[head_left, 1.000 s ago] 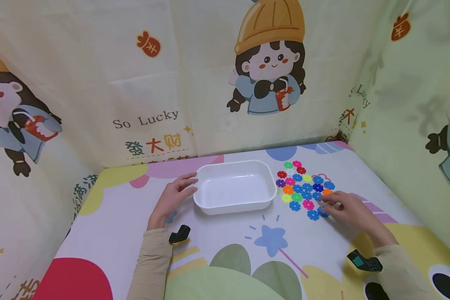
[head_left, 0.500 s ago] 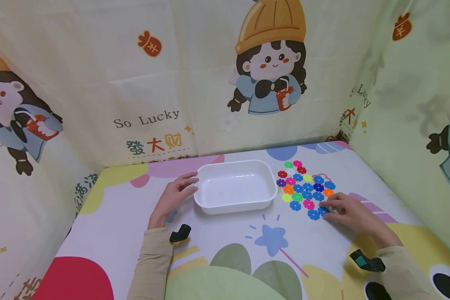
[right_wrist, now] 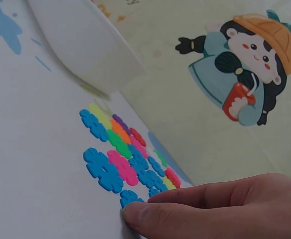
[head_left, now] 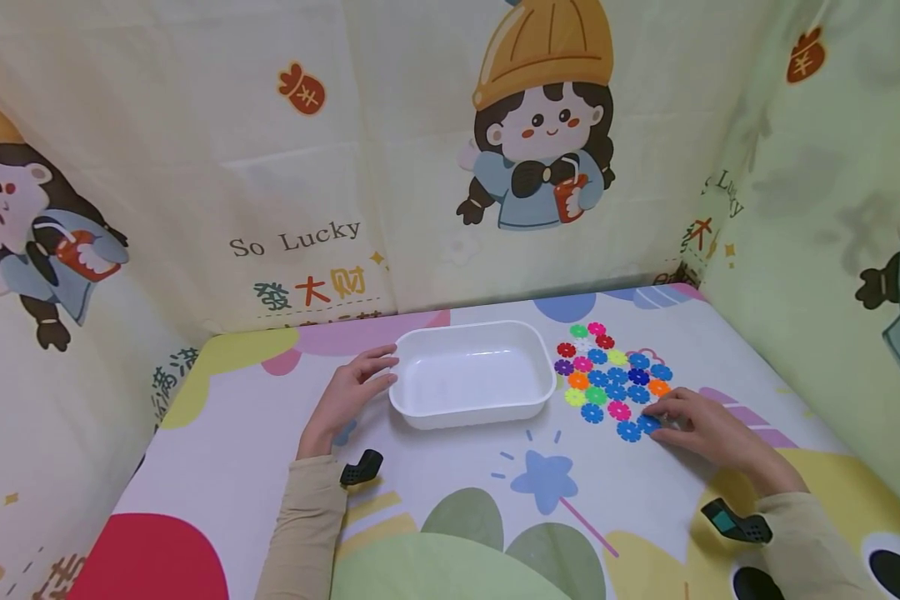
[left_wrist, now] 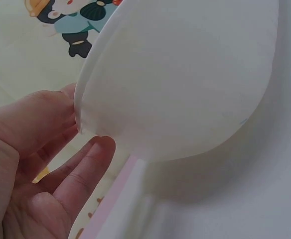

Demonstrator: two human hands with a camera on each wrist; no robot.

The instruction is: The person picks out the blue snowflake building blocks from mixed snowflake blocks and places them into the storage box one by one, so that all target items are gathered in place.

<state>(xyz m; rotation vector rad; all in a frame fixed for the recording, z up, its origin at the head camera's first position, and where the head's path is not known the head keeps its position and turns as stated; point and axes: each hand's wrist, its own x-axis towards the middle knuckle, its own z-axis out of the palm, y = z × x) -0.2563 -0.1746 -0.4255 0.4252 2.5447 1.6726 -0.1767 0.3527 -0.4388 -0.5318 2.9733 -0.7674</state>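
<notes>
A white rectangular plastic tray [head_left: 471, 415] stands on the table. My left hand [head_left: 347, 398] holds its left rim, with fingertips at the edge; in the left wrist view, fingers [left_wrist: 88, 167] lie against the tray's outer wall [left_wrist: 185, 84]. To the right of the tray, several flower-shaped plastic discs [head_left: 596, 395] lie flat in a loose cluster, in blue, pink, green, orange, yellow, red and purple. At the cluster's near right edge, my right hand [head_left: 708, 429] pinches a blue flower-shaped disc [right_wrist: 129, 197] between thumb and index finger. The thumb covers part of that disc.
The tablecloth [head_left: 255, 467] is printed with coloured shapes, including a blue star wand. Behind and at both sides hang cloth walls [head_left: 405, 167] with cartoon figures. A black wrist-worn device [head_left: 737, 523] sits by the right sleeve, another [head_left: 360, 468] by the left.
My right hand has drawn slightly back toward the near right, its thumb and index finger now at the blue disc on the cluster's near edge. The left hand and tray stay put.
</notes>
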